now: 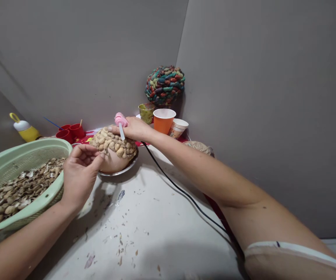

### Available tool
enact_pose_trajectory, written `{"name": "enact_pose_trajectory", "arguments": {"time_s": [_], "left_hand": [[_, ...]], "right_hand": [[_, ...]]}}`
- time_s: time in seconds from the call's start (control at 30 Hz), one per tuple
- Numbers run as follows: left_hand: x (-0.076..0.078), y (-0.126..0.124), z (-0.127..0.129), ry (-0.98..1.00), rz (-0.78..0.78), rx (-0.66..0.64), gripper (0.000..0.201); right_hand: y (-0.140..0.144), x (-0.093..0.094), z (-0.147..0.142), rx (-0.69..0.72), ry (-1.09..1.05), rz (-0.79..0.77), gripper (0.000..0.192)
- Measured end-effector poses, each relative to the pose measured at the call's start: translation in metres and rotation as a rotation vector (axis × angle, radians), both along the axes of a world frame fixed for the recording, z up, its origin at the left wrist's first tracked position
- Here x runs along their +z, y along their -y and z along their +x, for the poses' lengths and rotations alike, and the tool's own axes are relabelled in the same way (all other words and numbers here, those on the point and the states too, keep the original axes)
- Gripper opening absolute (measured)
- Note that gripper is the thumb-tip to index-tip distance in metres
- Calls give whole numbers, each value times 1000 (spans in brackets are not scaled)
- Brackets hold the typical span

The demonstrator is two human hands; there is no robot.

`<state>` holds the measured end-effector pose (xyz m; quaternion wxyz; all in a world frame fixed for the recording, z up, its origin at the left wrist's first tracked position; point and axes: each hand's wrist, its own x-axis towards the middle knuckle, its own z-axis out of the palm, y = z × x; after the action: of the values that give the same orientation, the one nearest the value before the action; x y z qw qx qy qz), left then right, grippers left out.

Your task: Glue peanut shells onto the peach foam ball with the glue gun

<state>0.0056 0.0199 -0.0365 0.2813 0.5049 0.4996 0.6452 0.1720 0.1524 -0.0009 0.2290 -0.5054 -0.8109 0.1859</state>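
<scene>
Rounded form [114, 163] sits left of frame centre, in a shallow metal dish [117, 174] on the white table [156, 217]. Its top is covered with peanut shells [118, 144]; the near lower side is bare, pinkish. Shell edge runs left to right across it, dipping a bit toward the right. Form looks close to round, so no clear long axis.

Key relation: left hand [82, 173] is on the near-left side, thumb and index tips right at the shell edge. Form lies just right of those tips. Thumb and index nearly meet; can't tell if they pinch a loose shell or just touch one already on the form. Other fingers curled in.

Right hand [135, 129] comes over the far-right side, closed around a pink glue gun [120, 118], thumb lying along the top shells. Translucent glue stick [122, 132] pokes out toward the camera, angled slightly down-right. Nozzle hidden, so its gap to the shells can't be read.

Both hands are at the form; left is nearer the bare patch, right nearer the crown. Green basket [64, 144] of shells [25, 186] is at the left edge, just beside the left wrist. Black cord [182, 190] runs down-right under the right forearm.
</scene>
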Motion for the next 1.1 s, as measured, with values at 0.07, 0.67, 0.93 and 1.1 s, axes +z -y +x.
{"name": "enact_pose_trajectory", "arguments": {"time_s": [0.07, 0.67, 0.93, 1.1], "left_hand": [[1, 1, 3, -46, 33, 4, 21], [-16, -4, -4, -318, 318, 84, 20], [-20, -8, -9, -453, 299, 113, 17], [-23, -10, -10, -549, 288, 127, 11]], "right_hand": [[0, 0, 0, 5, -10, 0, 69], [-4, -5, 1, 2, 3, 35, 75], [-4, -7, 2, 29, -22, 45, 72], [-2, -6, 3, 20, -11, 33, 71]]}}
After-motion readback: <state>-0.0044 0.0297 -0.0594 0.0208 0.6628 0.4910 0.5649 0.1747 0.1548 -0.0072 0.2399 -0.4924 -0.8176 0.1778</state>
